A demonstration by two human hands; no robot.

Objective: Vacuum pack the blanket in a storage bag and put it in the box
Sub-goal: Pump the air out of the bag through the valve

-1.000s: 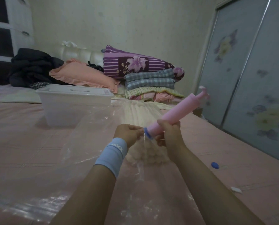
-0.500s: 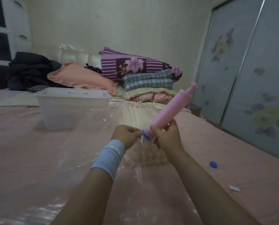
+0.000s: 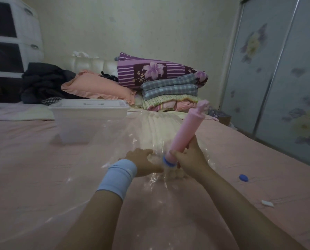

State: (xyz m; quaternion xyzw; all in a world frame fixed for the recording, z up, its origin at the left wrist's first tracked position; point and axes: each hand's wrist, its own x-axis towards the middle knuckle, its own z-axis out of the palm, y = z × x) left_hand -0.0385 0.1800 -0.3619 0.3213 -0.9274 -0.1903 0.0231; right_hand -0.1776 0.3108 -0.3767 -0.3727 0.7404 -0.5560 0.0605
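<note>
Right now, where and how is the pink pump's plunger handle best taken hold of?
Likely the knob at the pump's top end, wrapped from above-left. The barrel leans up and right, and the right hand grips its lower end, so the left hand, curled on the storage bag beside the tip, would reach up for it.

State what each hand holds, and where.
Right hand grips the pink pump low on its barrel, above the blue tip. Left hand touches the storage bag; grip unclear.
</note>
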